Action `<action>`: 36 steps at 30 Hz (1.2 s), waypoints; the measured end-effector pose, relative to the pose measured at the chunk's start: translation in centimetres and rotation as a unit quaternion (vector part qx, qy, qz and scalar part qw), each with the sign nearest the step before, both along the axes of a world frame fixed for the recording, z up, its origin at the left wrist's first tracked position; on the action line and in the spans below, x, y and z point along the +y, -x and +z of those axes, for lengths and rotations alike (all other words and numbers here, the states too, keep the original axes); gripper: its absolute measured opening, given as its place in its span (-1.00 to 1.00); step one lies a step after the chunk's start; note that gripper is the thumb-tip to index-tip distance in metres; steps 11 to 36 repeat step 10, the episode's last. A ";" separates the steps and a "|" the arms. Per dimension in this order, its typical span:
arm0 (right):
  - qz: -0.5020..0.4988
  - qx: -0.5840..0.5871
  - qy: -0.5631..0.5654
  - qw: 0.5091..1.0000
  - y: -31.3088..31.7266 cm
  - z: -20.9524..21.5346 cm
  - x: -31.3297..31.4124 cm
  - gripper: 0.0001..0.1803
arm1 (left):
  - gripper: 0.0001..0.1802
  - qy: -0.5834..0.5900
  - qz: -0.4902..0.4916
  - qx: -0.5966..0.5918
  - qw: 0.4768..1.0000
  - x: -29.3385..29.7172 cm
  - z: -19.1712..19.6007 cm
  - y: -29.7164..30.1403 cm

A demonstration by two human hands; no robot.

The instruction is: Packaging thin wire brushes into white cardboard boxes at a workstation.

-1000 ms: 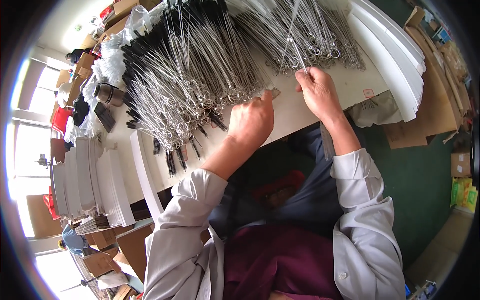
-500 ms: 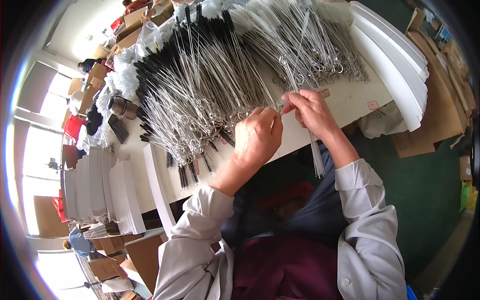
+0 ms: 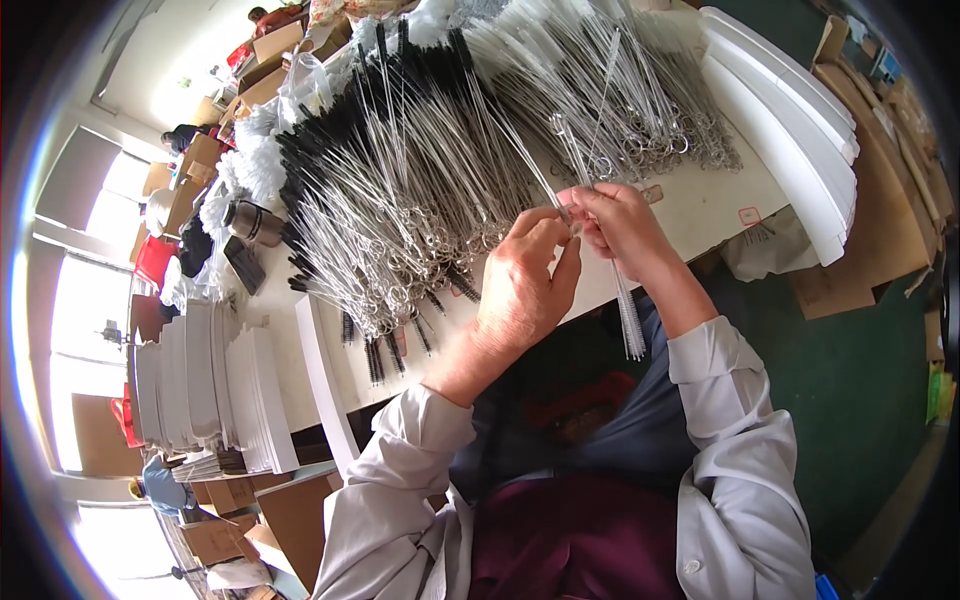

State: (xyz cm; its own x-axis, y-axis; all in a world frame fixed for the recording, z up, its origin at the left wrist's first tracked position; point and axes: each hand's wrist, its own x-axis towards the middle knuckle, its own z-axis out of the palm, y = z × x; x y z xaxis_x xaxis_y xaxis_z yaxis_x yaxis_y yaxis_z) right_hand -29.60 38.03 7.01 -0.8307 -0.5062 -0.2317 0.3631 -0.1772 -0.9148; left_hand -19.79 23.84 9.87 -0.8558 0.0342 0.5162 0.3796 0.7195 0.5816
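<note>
My right hand (image 3: pixel 620 230) pinches a few thin wire brushes (image 3: pixel 628 322), whose white bristle ends hang down past the table edge while their looped wire handles stick up above my fingers. My left hand (image 3: pixel 525 280) is closed beside it, its fingertips touching the same wires just left of my right thumb. Both hands hover over the near edge of the white table (image 3: pixel 700 205). Behind them lies a broad heap of wire brushes (image 3: pixel 420 200) with black bristles, and farther right a heap with white bristles (image 3: pixel 610 90).
Stacks of white cards (image 3: pixel 790 110) line the table's right end, and more white stacks (image 3: pixel 215 390) stand at the left. Cardboard boxes (image 3: pixel 860 240) lie on the green floor to the right. A person (image 3: pixel 185 135) sits far back left near boxes.
Both hands have come together near the table edge. My right hand drew brushes out of the white heap and now holds them upright, bristles hanging down; my left hand moved right to meet it.
</note>
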 end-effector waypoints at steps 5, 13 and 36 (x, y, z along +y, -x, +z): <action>0.049 0.092 -0.073 0.992 1.3 -0.2 0.4 -0.70 | -0.89 0.077 0.001 -0.015 0.997 0.6 -1.1 -0.2; 0.021 0.158 -0.110 0.981 1.5 -1.0 0.1 -0.69 | -0.84 0.127 -0.048 0.029 0.990 -0.1 -0.5 -0.2; 0.021 0.158 -0.110 0.981 1.5 -1.0 0.1 -0.69 | -0.84 0.127 -0.048 0.029 0.990 -0.1 -0.5 -0.2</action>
